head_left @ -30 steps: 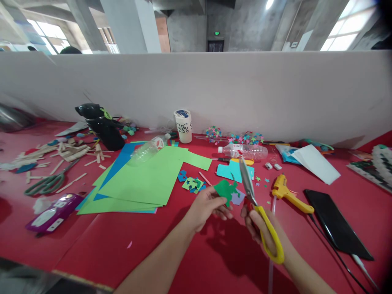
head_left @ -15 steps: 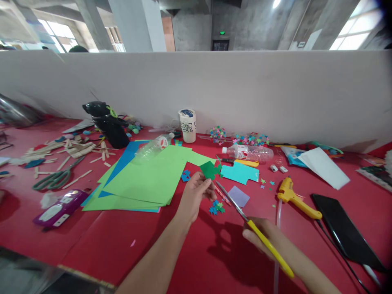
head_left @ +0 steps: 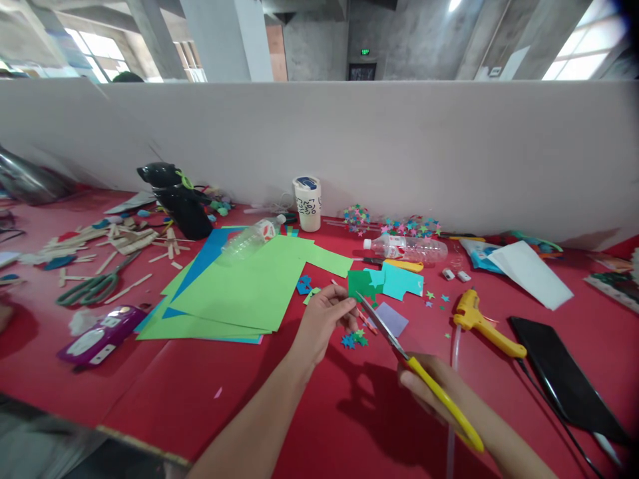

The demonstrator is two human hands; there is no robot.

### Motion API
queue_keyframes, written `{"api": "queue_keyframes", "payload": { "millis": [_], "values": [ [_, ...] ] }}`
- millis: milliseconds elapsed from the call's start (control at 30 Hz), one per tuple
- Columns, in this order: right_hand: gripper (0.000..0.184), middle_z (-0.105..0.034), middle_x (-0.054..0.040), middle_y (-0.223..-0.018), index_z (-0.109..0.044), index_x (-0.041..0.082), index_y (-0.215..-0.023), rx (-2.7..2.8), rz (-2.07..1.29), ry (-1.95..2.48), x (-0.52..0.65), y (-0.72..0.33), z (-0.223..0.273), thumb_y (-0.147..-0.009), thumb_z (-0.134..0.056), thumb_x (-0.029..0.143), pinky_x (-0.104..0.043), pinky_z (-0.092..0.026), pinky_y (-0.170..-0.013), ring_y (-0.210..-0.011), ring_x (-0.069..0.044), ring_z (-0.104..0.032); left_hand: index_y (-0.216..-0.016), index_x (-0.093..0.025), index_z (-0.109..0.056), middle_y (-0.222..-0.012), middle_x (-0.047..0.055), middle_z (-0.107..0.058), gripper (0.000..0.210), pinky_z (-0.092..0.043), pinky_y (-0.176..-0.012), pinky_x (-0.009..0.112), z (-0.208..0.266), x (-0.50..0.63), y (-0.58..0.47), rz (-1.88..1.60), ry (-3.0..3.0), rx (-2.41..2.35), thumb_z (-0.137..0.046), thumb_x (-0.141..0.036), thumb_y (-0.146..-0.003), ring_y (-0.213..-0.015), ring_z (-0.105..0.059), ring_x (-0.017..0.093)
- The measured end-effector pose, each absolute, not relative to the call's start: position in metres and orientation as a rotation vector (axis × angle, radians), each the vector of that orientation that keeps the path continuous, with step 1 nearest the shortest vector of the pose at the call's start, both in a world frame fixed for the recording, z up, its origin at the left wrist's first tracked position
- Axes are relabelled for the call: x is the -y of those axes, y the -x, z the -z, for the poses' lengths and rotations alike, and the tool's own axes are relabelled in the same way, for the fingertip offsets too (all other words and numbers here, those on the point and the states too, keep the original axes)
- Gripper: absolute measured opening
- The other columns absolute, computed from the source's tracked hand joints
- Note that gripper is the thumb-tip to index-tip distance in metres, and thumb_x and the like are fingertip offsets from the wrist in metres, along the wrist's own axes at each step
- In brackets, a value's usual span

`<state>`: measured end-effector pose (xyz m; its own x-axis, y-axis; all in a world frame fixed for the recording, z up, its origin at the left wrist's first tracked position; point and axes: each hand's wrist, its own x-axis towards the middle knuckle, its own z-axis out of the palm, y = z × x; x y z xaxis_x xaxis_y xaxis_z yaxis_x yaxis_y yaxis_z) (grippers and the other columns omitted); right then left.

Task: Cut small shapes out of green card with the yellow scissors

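Note:
My right hand (head_left: pixel 429 382) grips scissors (head_left: pixel 384 327) with yellow handles, their blades close together and the tips pointing up and left. Just left of those tips is my left hand (head_left: pixel 327 316), its thumb and fingers pinched together. What they hold, if anything, is too small to make out. Past its fingertips a dark green paper piece (head_left: pixel 360 283) with notched edges lies against a cut cyan sheet (head_left: pixel 399 283). Small blue and green stars (head_left: pixel 354 339) lie below the left fingers. A purple paper square (head_left: pixel 392 320) is partly behind the blades.
Large light green sheets (head_left: pixel 244 286) lie left of my hands, with a clear plastic bottle (head_left: pixel 249 239) on them. A yellow glue gun (head_left: pixel 486 326) and a black tablet-like slab (head_left: pixel 554 372) lie right. Farther left are green-handled scissors (head_left: pixel 92 289) and a purple device (head_left: pixel 102 339).
The dark green paper has left my left fingers and now rests by the cyan sheet. My left hand stays pinched in nearly the same place; the scissors have barely moved.

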<state>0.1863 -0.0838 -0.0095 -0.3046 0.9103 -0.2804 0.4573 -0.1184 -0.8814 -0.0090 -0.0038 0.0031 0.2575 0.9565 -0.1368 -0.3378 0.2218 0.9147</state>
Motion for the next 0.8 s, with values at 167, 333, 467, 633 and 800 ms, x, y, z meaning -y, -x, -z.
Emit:
{"api": "queue_keyframes", "payload": {
  "millis": [167, 333, 467, 633, 800],
  "values": [
    [0.050, -0.038, 0.0067, -0.041, -0.048, 0.018, -0.062, 1.727, -1.428, 1.511, 0.083, -0.186, 0.012, -0.069, -0.048, 0.067, -0.019, -0.024, -0.037, -0.037, -0.007, -0.032, -0.071, -0.015, -0.050, -0.057, 0.000, -0.060, 0.018, -0.039, -0.043, 0.020, -0.005, 0.004, 0.009, -1.066, -0.889, -0.852, -0.064, -0.025, -0.065, -0.042, -0.053, 0.009],
    [0.051, -0.037, 0.0069, -0.042, -0.047, 0.018, -0.062, 1.699, -1.461, 1.501, 0.083, -0.185, 0.013, -0.067, -0.049, 0.068, -0.020, -0.021, -0.037, -0.037, -0.007, -0.031, -0.068, -0.015, -0.052, -0.056, -0.001, -0.059, 0.016, -0.038, -0.041, 0.020, -0.006, 0.004, 0.010, -1.051, -0.885, -0.869, -0.063, -0.025, -0.065, -0.039, -0.050, 0.008],
    [0.050, -0.035, 0.0075, -0.040, -0.046, 0.019, -0.062, 1.680, -1.475, 1.498, 0.084, -0.184, 0.013, -0.067, -0.048, 0.069, -0.020, -0.020, -0.037, -0.036, -0.006, -0.029, -0.066, -0.015, -0.052, -0.055, -0.002, -0.059, 0.013, -0.036, -0.039, 0.019, -0.006, 0.003, 0.011, -1.045, -0.896, -0.868, -0.061, -0.023, -0.066, -0.037, -0.049, 0.007],
    [0.051, -0.034, 0.0078, -0.041, -0.045, 0.018, -0.062, 1.731, -1.454, 1.484, 0.084, -0.185, 0.016, -0.070, -0.043, 0.069, -0.020, -0.020, -0.037, -0.036, -0.006, -0.029, -0.064, -0.014, -0.051, -0.054, -0.001, -0.058, 0.013, -0.036, -0.038, 0.018, -0.006, 0.003, 0.011, -1.041, -0.887, -0.879, -0.061, -0.021, -0.066, -0.036, -0.048, 0.006],
    [0.050, -0.033, 0.0078, -0.041, -0.043, 0.019, -0.063, 1.798, -1.431, 1.459, 0.083, -0.186, 0.020, -0.074, -0.038, 0.067, -0.020, -0.019, -0.035, -0.035, -0.006, -0.030, -0.065, -0.014, -0.051, -0.056, 0.000, -0.059, 0.012, -0.038, -0.039, 0.019, -0.005, 0.003, 0.011, -1.056, -0.903, -0.872, -0.060, -0.021, -0.068, -0.038, -0.050, 0.007]
  ]
}}
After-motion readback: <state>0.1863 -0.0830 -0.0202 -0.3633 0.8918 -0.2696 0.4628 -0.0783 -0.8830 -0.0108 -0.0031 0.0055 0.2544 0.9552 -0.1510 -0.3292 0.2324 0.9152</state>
